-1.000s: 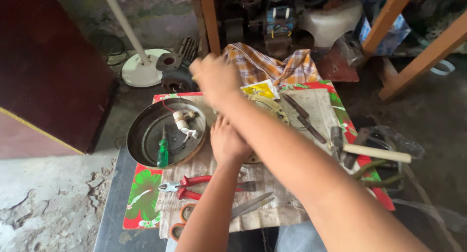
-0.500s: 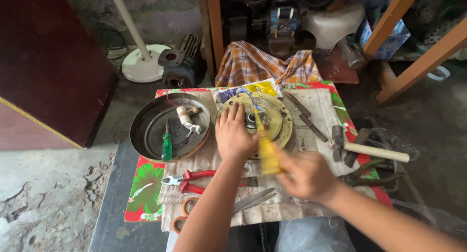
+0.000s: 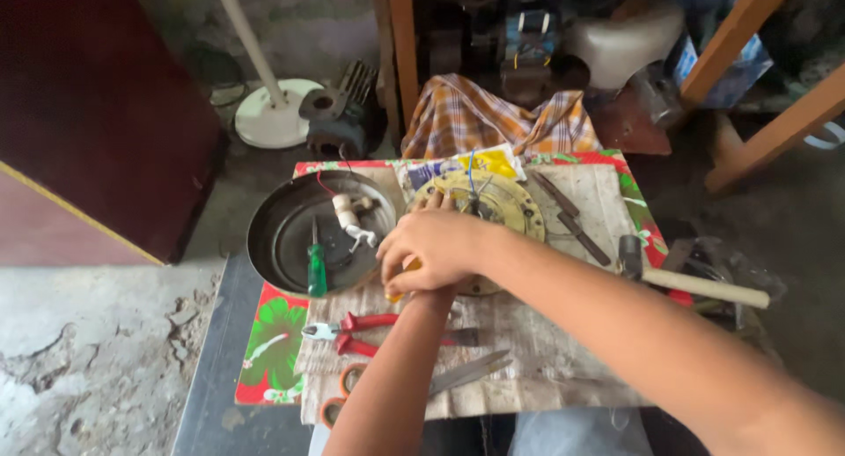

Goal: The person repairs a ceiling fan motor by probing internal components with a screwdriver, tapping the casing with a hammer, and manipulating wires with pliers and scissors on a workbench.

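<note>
My right hand (image 3: 433,247) reaches in from the right and lies across my left hand. It is closed on a small yellow object (image 3: 398,292) that shows only below the fingers. My left hand (image 3: 430,202) comes up from the bottom edge. Only its fingertips show, at the left rim of a round yellowish metal disc (image 3: 515,208) with blue and dark wires at its centre. The rest of that hand is hidden under my right hand. Red-handled pliers (image 3: 352,327) lie just below both hands.
A dark round pan (image 3: 273,245) on the left holds a green screwdriver (image 3: 316,268) and small white parts. Scissors (image 3: 462,373), two dark flat tools (image 3: 572,220) and a wooden-handled hammer (image 3: 695,285) lie on the cloth-covered board. Behind it are a checked cloth (image 3: 475,117) and a white stand base (image 3: 273,114).
My right hand drew back from the far side, took up a yellow object, then swung left over my left hand, which stayed on the disc.
</note>
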